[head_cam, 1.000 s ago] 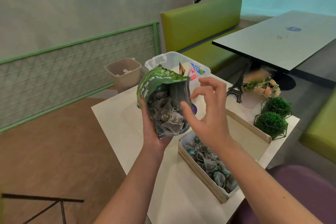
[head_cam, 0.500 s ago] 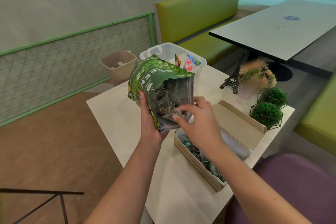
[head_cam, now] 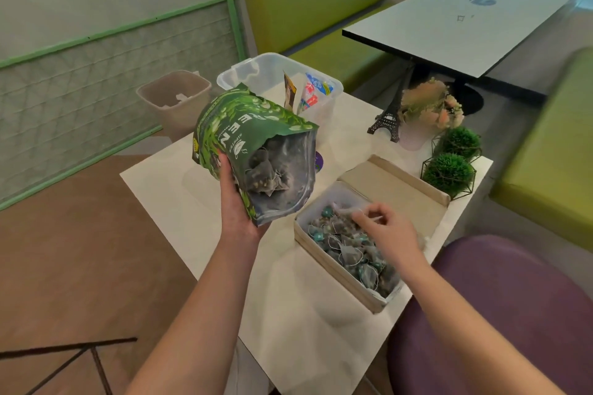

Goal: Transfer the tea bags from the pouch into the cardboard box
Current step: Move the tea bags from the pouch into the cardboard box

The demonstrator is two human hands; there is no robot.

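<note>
Holding pouch (head_cam: 256,154) in left hand (head_cam: 236,205), right hand (head_cam: 383,226) over box (head_cam: 340,269)

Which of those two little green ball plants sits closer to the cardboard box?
The nearer ball plant, beside the cardboard box flap; the other ball plant sits behind it, next to the flowers.

pouch (head_cam: 256,151) left of cardboard box (head_cam: 337,269), plastic tub (head_cam: 256,74) behind

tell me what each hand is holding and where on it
The left hand grips the pouch by its lower side edge. The right hand pinches a tea bag over the box.
</note>
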